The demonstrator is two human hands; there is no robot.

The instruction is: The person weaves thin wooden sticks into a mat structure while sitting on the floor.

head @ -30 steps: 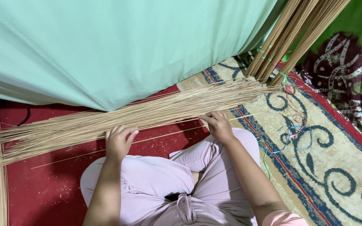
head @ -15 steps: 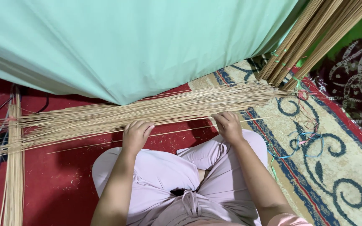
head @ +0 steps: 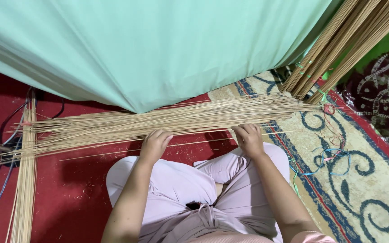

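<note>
A long loose bundle of thin tan sticks lies across the red floor in front of my knees. My left hand rests palm down on its near edge, fingers curled over a few sticks. My right hand presses on the sticks further right, fingers bent down onto them. One single stick lies apart, nearer to me. I sit cross-legged in pale pink trousers.
A mint green cloth hangs over the far side. Tied bundles of sticks lean at upper right. Another bundle lies along the left. A patterned rug with coloured strings is at right. Dark cables are at left.
The view has shifted so the sticks and hands sit further right and lower. Both hands stay on the bundle, with little visible movement of the sticks.
</note>
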